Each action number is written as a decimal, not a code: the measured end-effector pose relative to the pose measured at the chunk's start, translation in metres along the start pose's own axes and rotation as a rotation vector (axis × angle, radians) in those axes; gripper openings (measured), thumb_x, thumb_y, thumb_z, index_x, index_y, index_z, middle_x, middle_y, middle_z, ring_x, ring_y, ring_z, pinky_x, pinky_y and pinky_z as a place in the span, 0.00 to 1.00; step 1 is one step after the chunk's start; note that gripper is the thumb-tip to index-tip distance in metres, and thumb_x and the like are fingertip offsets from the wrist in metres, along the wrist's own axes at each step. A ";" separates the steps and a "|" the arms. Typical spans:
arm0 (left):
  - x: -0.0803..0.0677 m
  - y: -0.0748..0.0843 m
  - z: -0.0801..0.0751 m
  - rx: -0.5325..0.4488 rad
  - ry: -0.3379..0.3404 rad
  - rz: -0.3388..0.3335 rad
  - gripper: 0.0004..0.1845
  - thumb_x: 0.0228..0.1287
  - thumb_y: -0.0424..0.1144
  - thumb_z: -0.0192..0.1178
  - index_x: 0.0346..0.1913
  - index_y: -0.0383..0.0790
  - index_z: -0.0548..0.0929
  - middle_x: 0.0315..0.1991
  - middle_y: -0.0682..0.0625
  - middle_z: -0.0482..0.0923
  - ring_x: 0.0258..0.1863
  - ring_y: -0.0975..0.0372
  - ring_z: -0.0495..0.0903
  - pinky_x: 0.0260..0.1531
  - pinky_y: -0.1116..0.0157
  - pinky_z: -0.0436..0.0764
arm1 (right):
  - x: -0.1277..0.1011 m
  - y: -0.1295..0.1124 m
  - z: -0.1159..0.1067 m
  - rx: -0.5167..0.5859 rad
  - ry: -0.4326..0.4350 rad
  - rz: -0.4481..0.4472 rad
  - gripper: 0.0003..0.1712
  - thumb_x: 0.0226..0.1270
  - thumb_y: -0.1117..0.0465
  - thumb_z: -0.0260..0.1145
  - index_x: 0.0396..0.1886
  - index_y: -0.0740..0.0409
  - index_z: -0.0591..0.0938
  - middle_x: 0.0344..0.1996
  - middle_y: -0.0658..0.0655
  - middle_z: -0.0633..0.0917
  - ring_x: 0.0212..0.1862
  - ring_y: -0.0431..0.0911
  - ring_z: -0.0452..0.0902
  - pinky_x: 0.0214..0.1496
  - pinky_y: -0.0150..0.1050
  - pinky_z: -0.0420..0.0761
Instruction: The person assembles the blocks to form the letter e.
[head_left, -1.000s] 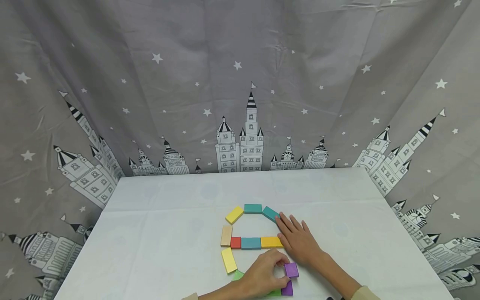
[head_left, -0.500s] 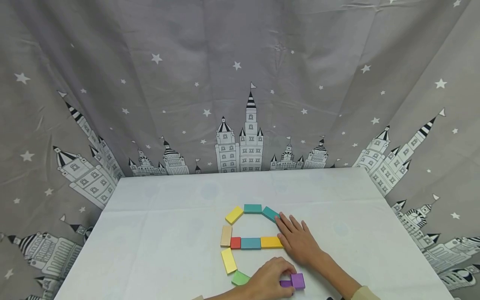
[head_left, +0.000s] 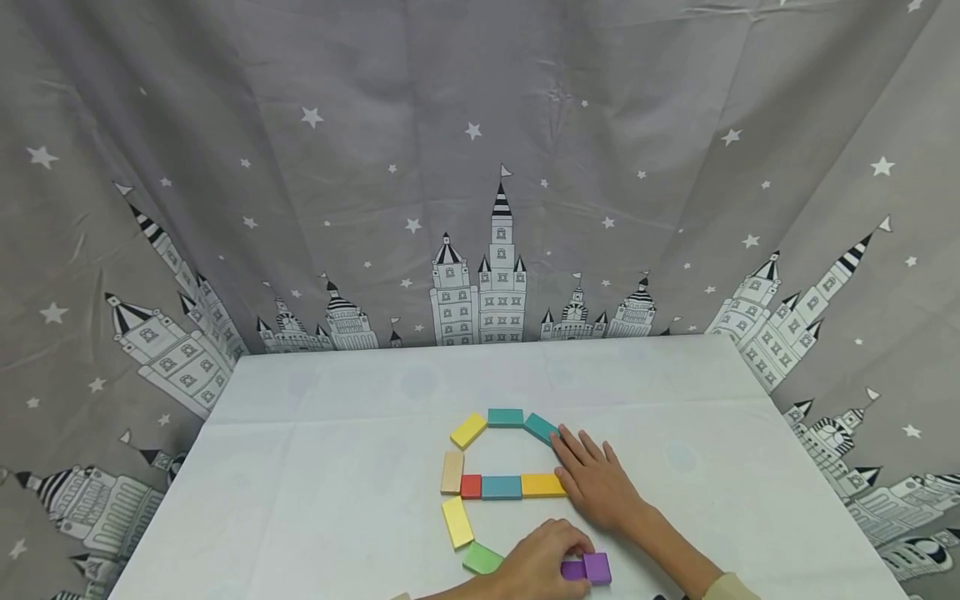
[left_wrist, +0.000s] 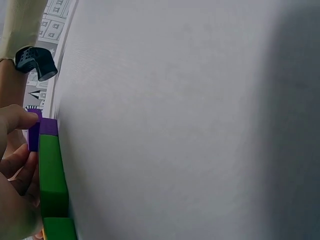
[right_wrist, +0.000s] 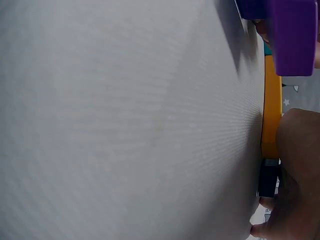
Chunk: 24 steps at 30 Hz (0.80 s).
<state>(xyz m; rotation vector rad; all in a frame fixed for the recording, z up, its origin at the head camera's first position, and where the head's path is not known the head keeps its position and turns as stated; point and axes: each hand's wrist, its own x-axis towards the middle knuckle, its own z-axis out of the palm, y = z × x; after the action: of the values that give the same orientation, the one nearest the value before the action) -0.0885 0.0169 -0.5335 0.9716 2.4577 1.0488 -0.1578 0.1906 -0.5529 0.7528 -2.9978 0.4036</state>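
Observation:
My left hand (head_left: 542, 560) pinches a purple block (head_left: 597, 568) between thumb and fingers; the left wrist view shows this purple block (left_wrist: 33, 132) from the side. Beside it a second purple block (head_left: 572, 571) lies at the end of a row, touching a green block (left_wrist: 52, 175). My right hand (head_left: 600, 485) lies with its fingers fairly straight, the fingertips at a teal block (head_left: 541, 427) and the thumb at an orange-yellow block (head_left: 543, 485). In the right wrist view a dark block (right_wrist: 268, 177) shows beside that orange block (right_wrist: 271, 105), partly behind the hand.
The blocks form a rounded outline with a bar across it: a teal block (head_left: 506, 417), yellow blocks (head_left: 469, 431), a tan block (head_left: 452, 472), a red block (head_left: 471, 486), a blue block (head_left: 502, 487) and a light green block (head_left: 482, 558). White cloth (head_left: 337, 467) covers the table.
My left hand has moved right and toward the front edge with the purple block, uncovering the light green block. It barely shifted over the last half second. My right hand has stayed put.

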 end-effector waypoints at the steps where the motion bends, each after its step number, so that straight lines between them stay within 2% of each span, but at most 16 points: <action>1: 0.000 0.000 0.001 0.007 -0.002 0.001 0.15 0.56 0.43 0.72 0.46 0.46 0.84 0.35 0.68 0.71 0.37 0.77 0.67 0.39 0.76 0.72 | 0.000 0.000 0.000 0.001 0.004 -0.002 0.32 0.81 0.48 0.47 0.78 0.54 0.61 0.76 0.58 0.60 0.74 0.62 0.54 0.68 0.69 0.54; 8: 0.003 -0.002 0.003 0.005 -0.045 -0.039 0.15 0.57 0.44 0.72 0.46 0.48 0.84 0.34 0.69 0.71 0.35 0.77 0.66 0.37 0.75 0.71 | -0.001 0.000 0.001 0.008 0.042 -0.014 0.31 0.81 0.49 0.49 0.77 0.56 0.63 0.75 0.58 0.62 0.73 0.62 0.57 0.67 0.70 0.56; 16: 0.004 -0.004 0.005 0.060 -0.060 -0.021 0.15 0.57 0.47 0.71 0.46 0.49 0.84 0.34 0.69 0.71 0.35 0.76 0.66 0.36 0.75 0.69 | 0.000 0.002 0.003 -0.006 0.011 -0.004 0.32 0.81 0.47 0.46 0.78 0.54 0.61 0.76 0.57 0.60 0.74 0.62 0.55 0.68 0.69 0.55; 24: 0.005 -0.002 0.005 0.080 -0.079 -0.037 0.15 0.57 0.48 0.71 0.46 0.50 0.83 0.34 0.68 0.70 0.35 0.75 0.65 0.36 0.75 0.69 | 0.000 0.001 0.002 -0.001 0.045 -0.015 0.31 0.80 0.49 0.49 0.77 0.55 0.63 0.75 0.58 0.62 0.73 0.62 0.57 0.67 0.70 0.56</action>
<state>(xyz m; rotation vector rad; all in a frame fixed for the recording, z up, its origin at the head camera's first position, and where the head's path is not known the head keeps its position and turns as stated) -0.0904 0.0215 -0.5387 0.9692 2.4598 0.8887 -0.1579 0.1911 -0.5556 0.7552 -2.9489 0.4132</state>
